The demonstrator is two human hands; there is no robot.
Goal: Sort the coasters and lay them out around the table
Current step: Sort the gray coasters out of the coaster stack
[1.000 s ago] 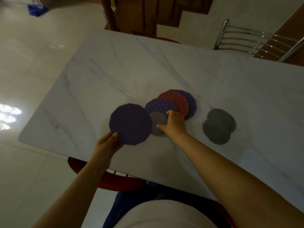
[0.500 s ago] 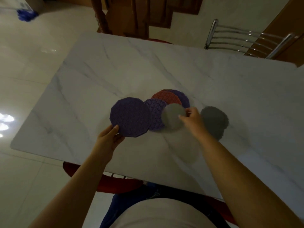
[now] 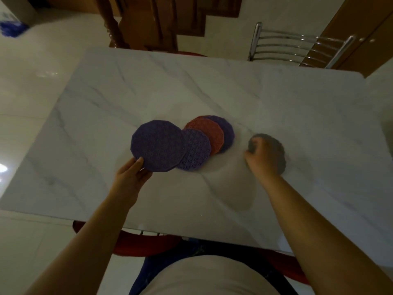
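Observation:
On the white marble table lies a fan of overlapping coasters: a smaller patterned purple coaster, a red coaster and another purple coaster behind it. My left hand holds a large dark purple coaster by its near edge, over the left end of the fan. My right hand is over the grey coasters to the right and grips a grey coaster. The hand hides how that coaster sits on the pile.
A chrome-backed chair stands at the far right side of the table, and a wooden chair at the far side. A red chair seat shows under the near edge, by my lap. Glossy white floor lies to the left.
My right hand drew a grey coaster out from under the purple fan and carried it right, onto the grey coasters. The left hand kept hold of the large purple coaster.

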